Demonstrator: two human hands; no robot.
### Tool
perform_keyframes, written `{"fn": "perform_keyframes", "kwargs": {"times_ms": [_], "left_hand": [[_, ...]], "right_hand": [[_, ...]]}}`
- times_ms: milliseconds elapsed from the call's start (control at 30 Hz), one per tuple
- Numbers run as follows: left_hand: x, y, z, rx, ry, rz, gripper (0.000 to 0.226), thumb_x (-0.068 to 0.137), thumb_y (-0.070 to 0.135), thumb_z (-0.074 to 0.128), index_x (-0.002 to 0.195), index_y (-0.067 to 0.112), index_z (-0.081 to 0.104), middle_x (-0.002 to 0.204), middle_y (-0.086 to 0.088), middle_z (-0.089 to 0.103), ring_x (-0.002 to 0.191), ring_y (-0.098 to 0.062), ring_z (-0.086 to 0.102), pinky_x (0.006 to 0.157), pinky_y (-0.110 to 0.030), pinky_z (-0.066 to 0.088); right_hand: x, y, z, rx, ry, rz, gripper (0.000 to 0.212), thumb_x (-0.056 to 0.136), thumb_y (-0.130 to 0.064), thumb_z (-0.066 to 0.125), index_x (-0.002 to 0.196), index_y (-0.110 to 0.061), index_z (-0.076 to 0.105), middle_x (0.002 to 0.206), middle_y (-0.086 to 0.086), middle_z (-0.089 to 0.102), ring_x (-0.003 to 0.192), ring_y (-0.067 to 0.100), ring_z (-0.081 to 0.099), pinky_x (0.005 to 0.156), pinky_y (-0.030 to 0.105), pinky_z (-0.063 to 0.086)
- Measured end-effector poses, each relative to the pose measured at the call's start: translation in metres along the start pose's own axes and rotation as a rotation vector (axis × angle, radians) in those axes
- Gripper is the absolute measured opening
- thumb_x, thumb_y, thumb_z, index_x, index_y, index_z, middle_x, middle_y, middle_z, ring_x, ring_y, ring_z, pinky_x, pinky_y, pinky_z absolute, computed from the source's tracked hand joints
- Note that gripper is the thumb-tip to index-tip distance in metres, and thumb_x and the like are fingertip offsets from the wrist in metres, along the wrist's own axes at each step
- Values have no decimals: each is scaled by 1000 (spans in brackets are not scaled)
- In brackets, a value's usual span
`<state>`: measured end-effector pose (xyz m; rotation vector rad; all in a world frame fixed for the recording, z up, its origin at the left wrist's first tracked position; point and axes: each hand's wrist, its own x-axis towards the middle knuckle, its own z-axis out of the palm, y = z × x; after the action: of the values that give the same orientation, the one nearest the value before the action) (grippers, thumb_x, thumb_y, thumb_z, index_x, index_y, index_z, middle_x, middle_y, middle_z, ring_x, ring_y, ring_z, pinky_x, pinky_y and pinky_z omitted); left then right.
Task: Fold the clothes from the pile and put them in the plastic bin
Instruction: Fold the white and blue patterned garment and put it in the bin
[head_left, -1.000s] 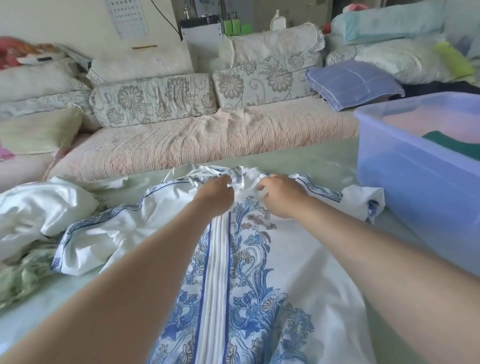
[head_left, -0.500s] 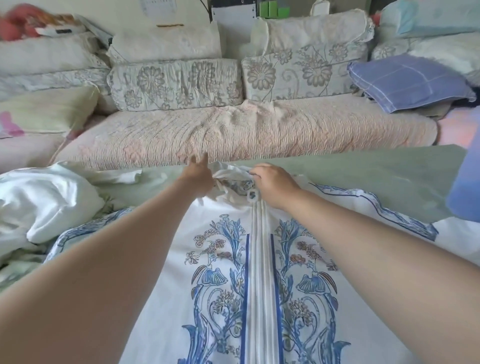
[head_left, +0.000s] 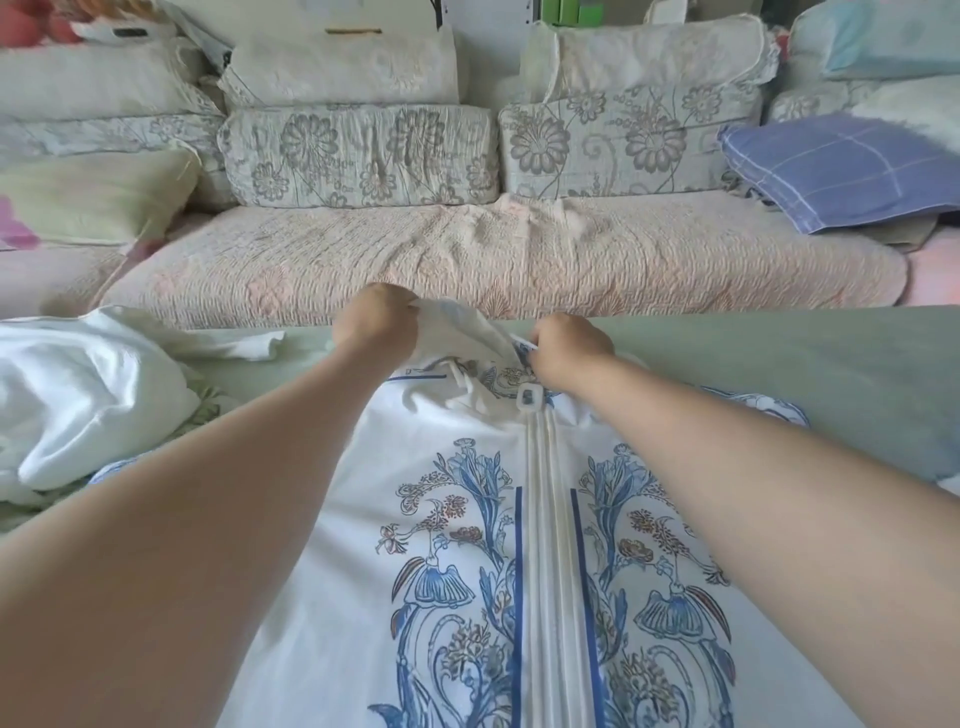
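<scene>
A white garment (head_left: 358, 561) with blue floral print and a white centre zip lies spread on the green surface in front of me. Its zip pull (head_left: 529, 399) sits at the top of the zip. My left hand (head_left: 375, 326) grips the bunched collar fabric at the garment's far end. My right hand (head_left: 569, 349) pinches the same collar just to the right, above the zip pull. A pile of white clothes (head_left: 78, 395) lies at the left. The plastic bin is out of view.
A sofa with a pink quilted cover (head_left: 493, 254) runs across behind the green surface (head_left: 831, 364). Floral cushions (head_left: 358, 156) line its back, and a blue checked pillow (head_left: 841, 171) lies at the right. A pale green pillow (head_left: 93, 197) rests at the left.
The view has turned left, so the blue bin has left the frame. Both hands have moved farther out along the garment and lifted the collar fabric; the garment's front now lies flatter.
</scene>
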<state>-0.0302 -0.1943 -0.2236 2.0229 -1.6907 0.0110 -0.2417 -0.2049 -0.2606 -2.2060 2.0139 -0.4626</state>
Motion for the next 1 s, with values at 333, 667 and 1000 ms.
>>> {"fn": "perform_keyframes", "kwargs": {"times_ms": [333,667,1000], "left_hand": [[-48,50,-90,-258,280,191,24,83,13,48,90,33,60,84,9,63,78,-19,55,64,-31,43],[-186,33,-96,-204,-674,390,37,82,1,63,80,37,70,80,14,67,65,-14,58,54,-23,47],[-221,9,-67,-271,-279,161,47,88,-2,43,108,35,65,118,7,57,81,-13,60,56,-19,46]], "right_hand": [[-57,-3,-72,162,156,-38,12,88,-17,67,94,-22,59,106,1,55,91,22,55,73,32,43],[-176,4,-79,75,-127,-33,24,86,-21,60,108,-30,57,126,-1,48,106,21,53,81,34,44],[-238,-18,-58,-7,-156,-321,50,85,-13,62,131,-34,60,162,-8,21,145,23,20,120,44,21]]}}
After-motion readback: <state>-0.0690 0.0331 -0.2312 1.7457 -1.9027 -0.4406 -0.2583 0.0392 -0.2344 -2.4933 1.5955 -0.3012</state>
